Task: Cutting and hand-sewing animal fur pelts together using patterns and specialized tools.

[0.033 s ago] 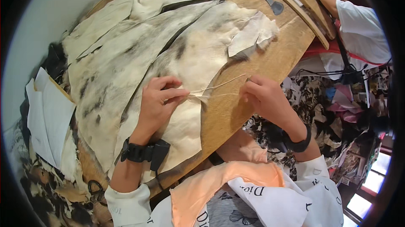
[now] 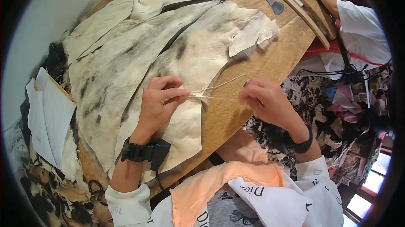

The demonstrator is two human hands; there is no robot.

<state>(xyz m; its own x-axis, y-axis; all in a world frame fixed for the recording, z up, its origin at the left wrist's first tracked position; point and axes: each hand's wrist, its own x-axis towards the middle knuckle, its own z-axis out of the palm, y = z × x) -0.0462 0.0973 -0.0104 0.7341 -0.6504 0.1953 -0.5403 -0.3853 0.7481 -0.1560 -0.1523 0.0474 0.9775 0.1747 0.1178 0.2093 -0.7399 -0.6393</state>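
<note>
My left hand (image 2: 155, 103) pinches a thin pale cord (image 2: 224, 81) between thumb and forefinger, above pale, dark-mottled hides (image 2: 107, 79) laid in overlapping sheets on the wooden table (image 2: 236, 104). A free end of the cord slants up to the right. My right hand (image 2: 265, 102), just beyond the hide's right edge, has its fingers curled in a pinch on a fine strand stretched from the left hand. Its fingertips are partly hidden.
A grey flat-bladed tool (image 2: 274, 5) and long wooden strips (image 2: 311, 23) lie at the back right, beside another person's arm (image 2: 331, 3). Folded white sheets (image 2: 50, 121) rest at the left. Dark scraps (image 2: 320, 130) are heaped below the table's right edge.
My right hand has shifted very slightly, with its fingers a little differently curled on the strand. My left hand looks unmoved.
</note>
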